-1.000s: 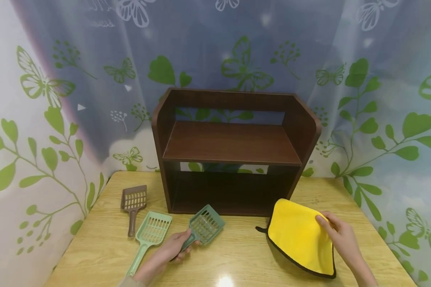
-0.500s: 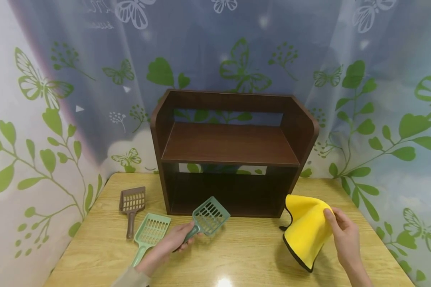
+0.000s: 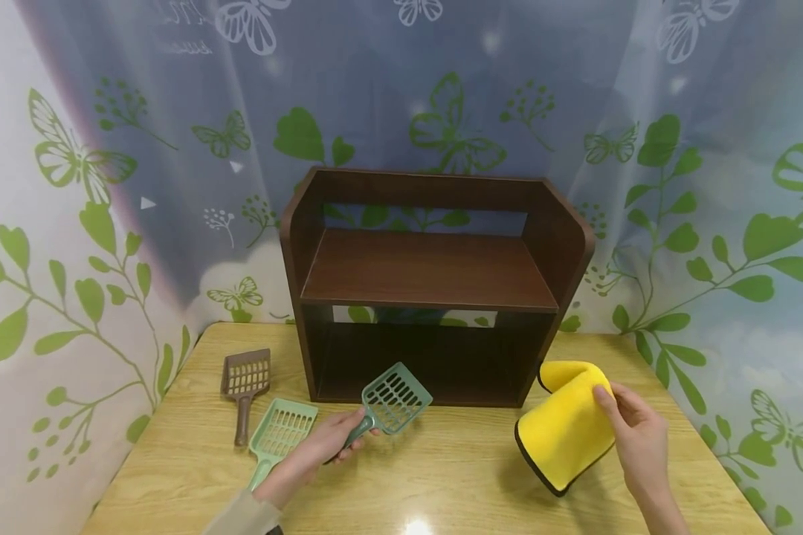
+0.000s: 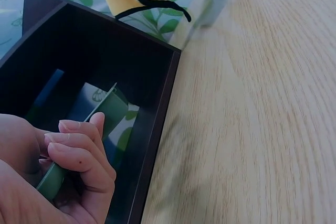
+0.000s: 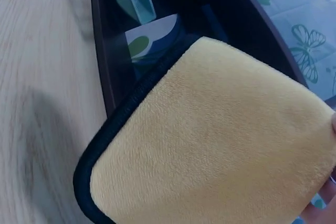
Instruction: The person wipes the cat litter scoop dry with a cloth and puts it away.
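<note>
My left hand (image 3: 329,440) grips the handle of a dark green slotted litter scoop (image 3: 396,398), its head raised in front of the shelf's lower compartment. In the left wrist view the fingers curl round the scoop's handle (image 4: 51,183). On the right, my right hand (image 3: 636,438) pinches a yellow cloth (image 3: 565,431) with black edging between thumb and fingers. The cloth hangs folded over, above the table. In the right wrist view the cloth (image 5: 210,140) covers much of the scene, and only a little of the hand shows at the edge.
A dark brown two-tier shelf (image 3: 428,267) stands at the back of the wooden table (image 3: 455,475). To the left lie a brown scoop (image 3: 246,380) and a light green scoop (image 3: 283,431), the latter partly hidden by the left forearm. A patterned curtain (image 3: 388,89) hangs behind.
The left hand has lifted the dark green scoop slightly up and to the right. The yellow cloth, spread flatter before, is now raised and folded over in the right hand.
</note>
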`<state>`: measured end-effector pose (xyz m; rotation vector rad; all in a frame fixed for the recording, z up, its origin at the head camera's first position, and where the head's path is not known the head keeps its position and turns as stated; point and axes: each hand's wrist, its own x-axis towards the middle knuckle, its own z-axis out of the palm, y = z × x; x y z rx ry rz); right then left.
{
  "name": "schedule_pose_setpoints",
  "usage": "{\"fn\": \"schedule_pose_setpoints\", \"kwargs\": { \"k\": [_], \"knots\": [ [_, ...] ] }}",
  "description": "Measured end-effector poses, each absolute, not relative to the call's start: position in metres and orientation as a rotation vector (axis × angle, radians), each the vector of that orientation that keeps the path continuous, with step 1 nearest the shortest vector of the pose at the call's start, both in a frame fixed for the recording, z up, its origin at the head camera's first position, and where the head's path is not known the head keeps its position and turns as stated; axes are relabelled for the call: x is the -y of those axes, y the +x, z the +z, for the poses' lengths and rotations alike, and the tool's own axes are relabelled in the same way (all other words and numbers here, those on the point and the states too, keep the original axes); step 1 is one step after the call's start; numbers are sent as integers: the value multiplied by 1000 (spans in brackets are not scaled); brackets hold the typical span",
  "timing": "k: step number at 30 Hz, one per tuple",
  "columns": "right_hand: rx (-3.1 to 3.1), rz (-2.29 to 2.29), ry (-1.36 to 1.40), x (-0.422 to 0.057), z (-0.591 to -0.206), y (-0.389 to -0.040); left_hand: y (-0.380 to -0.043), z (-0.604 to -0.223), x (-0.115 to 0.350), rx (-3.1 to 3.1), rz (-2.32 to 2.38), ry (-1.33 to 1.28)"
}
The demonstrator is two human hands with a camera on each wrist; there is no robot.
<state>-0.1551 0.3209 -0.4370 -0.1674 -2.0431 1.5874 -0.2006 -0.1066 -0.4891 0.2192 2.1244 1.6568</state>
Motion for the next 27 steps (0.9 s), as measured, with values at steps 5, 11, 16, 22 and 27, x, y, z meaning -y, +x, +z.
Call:
{"fn": "schedule_pose_setpoints", "kwargs": {
  "k": [5, 11, 16, 22, 27],
  "knots": [
    [2062, 1553, -112, -310, -429, -153, -200, -488, 106, -2122, 1663, 203],
    [2009, 1371, -69, -304, -426, -155, -200, -488, 104, -2126, 1645, 216],
    [1968, 1241, -64, -303, -425, -157, -200, -489, 103, -2121, 1650, 234],
    [1875, 1093, 70, -305, -426, -160, -200, -491, 102, -2112, 1656, 248],
    [1810, 1040, 183, -299, -418, -160, -199, -491, 102, -2109, 1647, 261]
  ]
}}
